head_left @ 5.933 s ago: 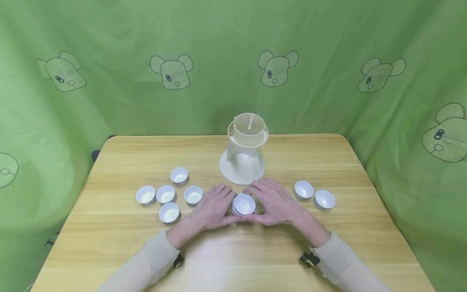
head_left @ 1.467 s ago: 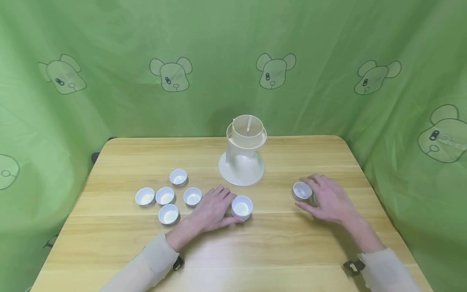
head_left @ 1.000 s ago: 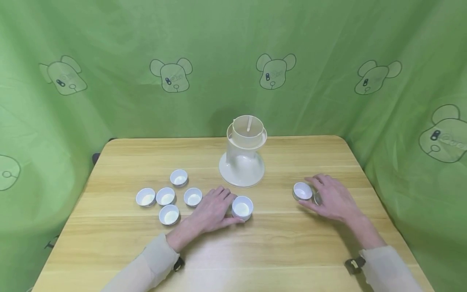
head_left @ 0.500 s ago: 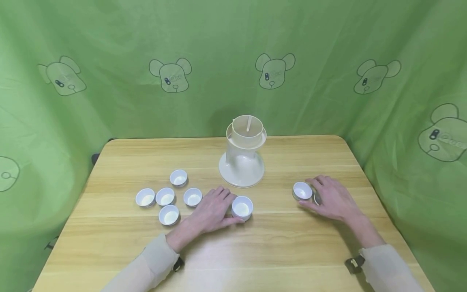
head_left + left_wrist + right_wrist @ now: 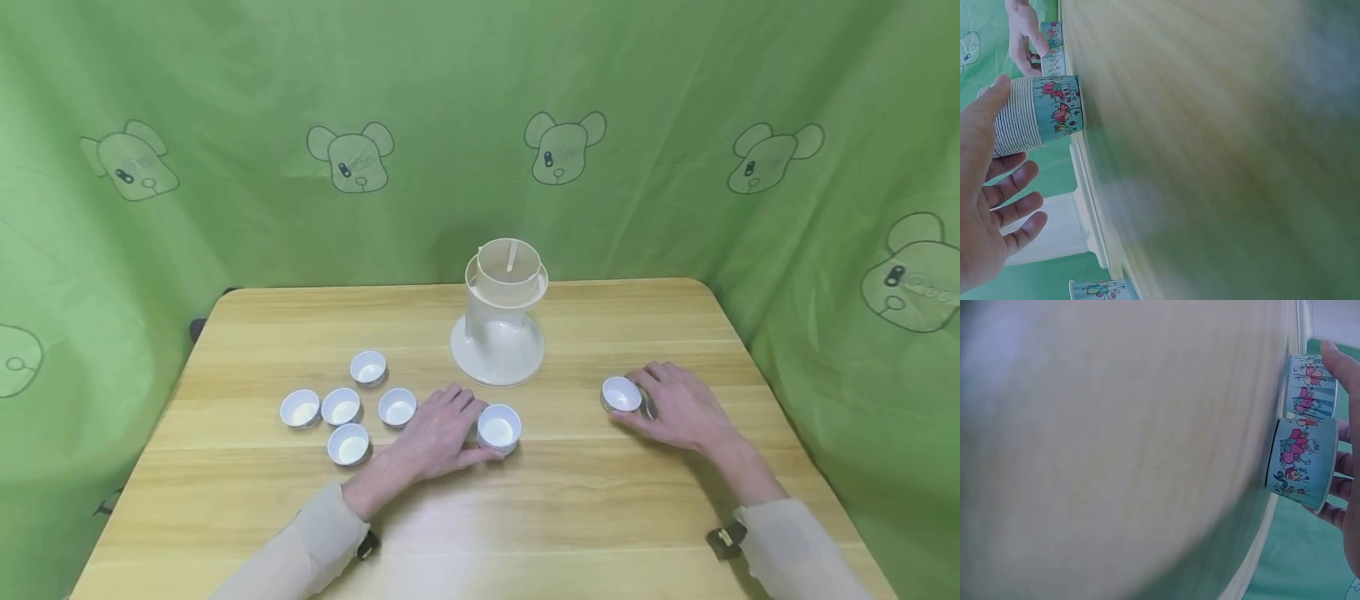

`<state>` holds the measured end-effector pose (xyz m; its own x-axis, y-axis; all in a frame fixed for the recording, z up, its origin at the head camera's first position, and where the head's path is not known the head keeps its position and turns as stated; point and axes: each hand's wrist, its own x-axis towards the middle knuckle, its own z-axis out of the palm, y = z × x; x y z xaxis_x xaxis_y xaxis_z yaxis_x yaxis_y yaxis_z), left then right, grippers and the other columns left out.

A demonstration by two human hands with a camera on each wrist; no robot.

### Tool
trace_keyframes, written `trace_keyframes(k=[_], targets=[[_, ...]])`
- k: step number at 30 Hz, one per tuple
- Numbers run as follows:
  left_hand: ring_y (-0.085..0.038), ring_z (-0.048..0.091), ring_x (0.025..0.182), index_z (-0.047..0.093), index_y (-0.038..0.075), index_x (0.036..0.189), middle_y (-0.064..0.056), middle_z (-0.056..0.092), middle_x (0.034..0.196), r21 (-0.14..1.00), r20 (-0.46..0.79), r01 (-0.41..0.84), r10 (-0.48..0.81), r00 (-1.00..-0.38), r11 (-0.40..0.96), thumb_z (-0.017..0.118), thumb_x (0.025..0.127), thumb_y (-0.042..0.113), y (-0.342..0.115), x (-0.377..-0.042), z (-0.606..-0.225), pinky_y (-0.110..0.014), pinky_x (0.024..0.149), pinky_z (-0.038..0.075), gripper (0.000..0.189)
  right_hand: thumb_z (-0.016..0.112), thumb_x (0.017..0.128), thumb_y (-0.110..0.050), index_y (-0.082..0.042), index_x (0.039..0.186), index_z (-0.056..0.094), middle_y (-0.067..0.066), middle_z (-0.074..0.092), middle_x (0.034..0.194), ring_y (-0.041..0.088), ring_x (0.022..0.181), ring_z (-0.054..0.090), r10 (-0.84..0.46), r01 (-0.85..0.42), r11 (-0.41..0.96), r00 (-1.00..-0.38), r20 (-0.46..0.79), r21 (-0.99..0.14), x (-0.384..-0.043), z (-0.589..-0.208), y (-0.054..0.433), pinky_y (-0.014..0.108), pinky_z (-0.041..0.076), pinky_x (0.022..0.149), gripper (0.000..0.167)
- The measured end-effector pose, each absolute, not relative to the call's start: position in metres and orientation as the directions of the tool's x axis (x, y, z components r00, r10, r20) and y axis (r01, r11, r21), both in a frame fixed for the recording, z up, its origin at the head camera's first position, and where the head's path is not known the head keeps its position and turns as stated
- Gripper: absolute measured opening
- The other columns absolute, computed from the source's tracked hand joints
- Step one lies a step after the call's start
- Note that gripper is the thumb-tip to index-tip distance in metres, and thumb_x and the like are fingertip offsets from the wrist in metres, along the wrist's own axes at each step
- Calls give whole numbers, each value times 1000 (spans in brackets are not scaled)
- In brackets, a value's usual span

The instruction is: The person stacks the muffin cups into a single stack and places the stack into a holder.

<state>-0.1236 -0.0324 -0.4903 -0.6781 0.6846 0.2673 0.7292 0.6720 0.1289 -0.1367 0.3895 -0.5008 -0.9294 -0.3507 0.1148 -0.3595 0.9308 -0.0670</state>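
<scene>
In the head view my left hand grips the side of a paper cup stack that stands upright in the middle of the table. Many nested rims and a blue outer wall with red flowers show in the left wrist view. At the right, my right hand curls around a paper cup, thumb in front and fingers behind. A second paper cup stands beside it, mostly covered by that hand in the head view. In the right wrist view the thumb lies at the rim of the farther cup.
Several single paper cups stand upright on the left of the wooden table. Behind the stack rises a cream plastic stand with a round container on top. A green curtain surrounds the table.
My right hand has left the stack and moved right to the two cups since the oldest frame. Over the last second it has barely shifted there. The left hand stays at the stack.
</scene>
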Motion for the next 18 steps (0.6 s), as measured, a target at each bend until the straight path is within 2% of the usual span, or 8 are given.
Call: trace_keyframes(k=[10, 18], targets=[[-19, 63, 106, 69, 13, 123, -3, 71, 113, 130, 267, 725, 681, -682, 676, 66, 89, 75, -31, -123, -490, -33, 85, 57, 71, 76, 85, -66, -8, 126, 68, 16, 70, 117, 36, 109, 66, -356, -365, 929, -927, 115, -65, -137, -501, 389, 59, 54, 96, 71], [-19, 63, 106, 69, 13, 123, -2, 70, 112, 125, 269, 726, 681, -681, 676, 66, 90, 74, -31, -123, -491, -33, 87, 58, 69, 76, 84, -69, -8, 125, 69, 17, 71, 119, 37, 109, 67, -354, -364, 929, -926, 133, -62, -136, -500, 385, 60, 55, 94, 73]])
